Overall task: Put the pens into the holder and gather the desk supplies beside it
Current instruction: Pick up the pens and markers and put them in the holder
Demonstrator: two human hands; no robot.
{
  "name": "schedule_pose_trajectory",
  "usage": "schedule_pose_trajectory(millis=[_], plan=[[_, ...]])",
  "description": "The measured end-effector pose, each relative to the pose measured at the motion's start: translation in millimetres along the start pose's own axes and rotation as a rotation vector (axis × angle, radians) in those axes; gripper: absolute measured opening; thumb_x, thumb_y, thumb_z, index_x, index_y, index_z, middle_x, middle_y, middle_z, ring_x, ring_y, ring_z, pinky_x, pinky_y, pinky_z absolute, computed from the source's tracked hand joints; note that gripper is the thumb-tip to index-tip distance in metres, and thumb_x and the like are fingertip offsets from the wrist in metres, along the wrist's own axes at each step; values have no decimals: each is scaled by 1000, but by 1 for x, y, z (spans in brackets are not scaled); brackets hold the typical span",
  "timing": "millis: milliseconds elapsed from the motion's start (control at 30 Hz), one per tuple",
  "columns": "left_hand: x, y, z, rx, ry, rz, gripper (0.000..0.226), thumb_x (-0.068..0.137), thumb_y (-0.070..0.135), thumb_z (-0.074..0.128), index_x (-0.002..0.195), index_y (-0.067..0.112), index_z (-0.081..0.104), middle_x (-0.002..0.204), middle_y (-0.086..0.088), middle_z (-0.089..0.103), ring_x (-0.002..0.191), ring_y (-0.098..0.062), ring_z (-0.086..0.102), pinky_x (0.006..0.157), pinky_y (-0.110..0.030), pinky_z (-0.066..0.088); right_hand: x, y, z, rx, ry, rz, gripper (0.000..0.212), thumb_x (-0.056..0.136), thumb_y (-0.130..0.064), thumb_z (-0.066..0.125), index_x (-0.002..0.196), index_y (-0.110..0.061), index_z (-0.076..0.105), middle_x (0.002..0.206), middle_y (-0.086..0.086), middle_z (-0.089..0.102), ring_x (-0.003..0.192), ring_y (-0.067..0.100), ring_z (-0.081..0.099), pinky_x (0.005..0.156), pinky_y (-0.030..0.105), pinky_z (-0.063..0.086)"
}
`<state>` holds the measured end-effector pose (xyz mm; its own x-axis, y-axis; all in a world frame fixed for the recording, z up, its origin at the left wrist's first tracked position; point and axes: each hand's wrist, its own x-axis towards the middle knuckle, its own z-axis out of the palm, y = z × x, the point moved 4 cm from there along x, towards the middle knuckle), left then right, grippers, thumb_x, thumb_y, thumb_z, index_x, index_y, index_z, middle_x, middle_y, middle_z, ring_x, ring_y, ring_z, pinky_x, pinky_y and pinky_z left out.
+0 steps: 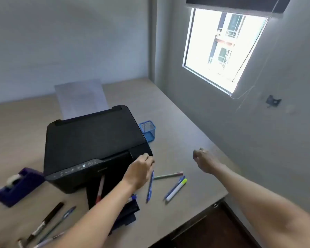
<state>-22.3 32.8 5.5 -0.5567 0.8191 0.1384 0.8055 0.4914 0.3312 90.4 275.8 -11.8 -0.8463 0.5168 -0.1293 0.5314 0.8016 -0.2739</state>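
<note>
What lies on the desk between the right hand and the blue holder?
Head view: only bare desk between the right hand and the holder; no pens there.

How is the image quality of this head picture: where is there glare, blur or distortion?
Head view: the window at the upper right is overexposed, nearly white; the wide lens bends the walls and tilts the beige desk; the whole frame is soft, so the markings on the pens at the lower left cannot be read; the blue mesh holder is dim but recognisable.
</note>
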Motion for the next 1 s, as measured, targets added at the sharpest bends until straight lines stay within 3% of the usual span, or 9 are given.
schedule_pose_trajectory(millis=[67, 167, 300, 433, 533, 633, 733, 867, 1000], plan=[[-1, -3, 38, -55, -140, -145, 20, 96, 23, 50, 108, 12, 63, 107, -5, 59, 98, -23, 62, 84, -34, 55, -4, 5, 29, -10, -88, -106, 13, 91, -14, 51, 93, -11, 64, 102, 15, 59, 93, 35, 61, 74, 34, 46], [-8, -8, 87, -25, -342, -354, 24, 95, 23, 50, 112, 9, 59, 114, -9, 55, 106, -29, 61, 87, -39, 53, -16, 2, 87, 5, -307, -248, 11, 86, -16, 60, 97, -19, 62, 109, 10, 58, 96, 32, 61, 80, 36, 48], [-2, -13, 123, -15, -430, -628, 35, 93, 25, 56, 123, 8, 50, 127, -12, 54, 118, -31, 58, 96, -40, 47, -17, 3, 128, -46, -374, -412, 28, 86, -10, 55, 112, -18, 55, 115, 13, 54, 101, 34, 57, 83, 43, 51], [-3, -16, 141, 7, -459, -793, 39, 94, 30, 57, 125, 8, 48, 129, -12, 57, 119, -29, 58, 94, -39, 49, -11, 9, 144, -68, -392, -527, 25, 86, -6, 51, 109, -16, 52, 110, 15, 51, 99, 35, 56, 81, 44, 52], [0, -17, 151, 29, -477, -828, 31, 98, 22, 46, 125, 7, 49, 128, -13, 59, 117, -29, 59, 92, -41, 50, -5, 17, 143, -116, -347, -612, 20, 87, -8, 49, 107, -13, 51, 106, 15, 51, 95, 33, 54, 72, 42, 53], [1, -7, 151, 117, -496, -781, 28, 98, 5, 38, 124, 5, 46, 128, -15, 57, 117, -30, 59, 92, -40, 50, -4, 31, 139, -135, -201, -712, 18, 78, -15, 45, 94, -15, 53, 92, 9, 58, 78, 25, 60, 55, 29, 51], [8, 12, 146, 135, -439, -655, 27, 96, -2, 38, 121, 7, 43, 118, -14, 63, 107, -28, 66, 84, -36, 54, 1, 49, 133, -101, -115, -759, 17, 80, -9, 45, 94, -14, 54, 89, 6, 58, 72, 21, 56, 62, 28, 49], [35, 21, 151, -16, -370, -606, 16, 99, 7, 42, 115, 11, 43, 114, -12, 59, 101, -32, 65, 80, -41, 53, 28, 74, 106, 82, -69, -561, 4, 93, -10, 47, 91, -12, 50, 87, 8, 52, 75, 24, 49, 68, 33, 43], [54, 23, 165, 69, -471, -552, 32, 98, 16, 47, 128, 11, 40, 127, -12, 43, 112, -30, 55, 90, -41, 50, 56, 81, 68, 296, 9, -351, 5, 94, -4, 46, 89, -3, 44, 78, 7, 47, 64, 24, 43, 60, 37, 40]])
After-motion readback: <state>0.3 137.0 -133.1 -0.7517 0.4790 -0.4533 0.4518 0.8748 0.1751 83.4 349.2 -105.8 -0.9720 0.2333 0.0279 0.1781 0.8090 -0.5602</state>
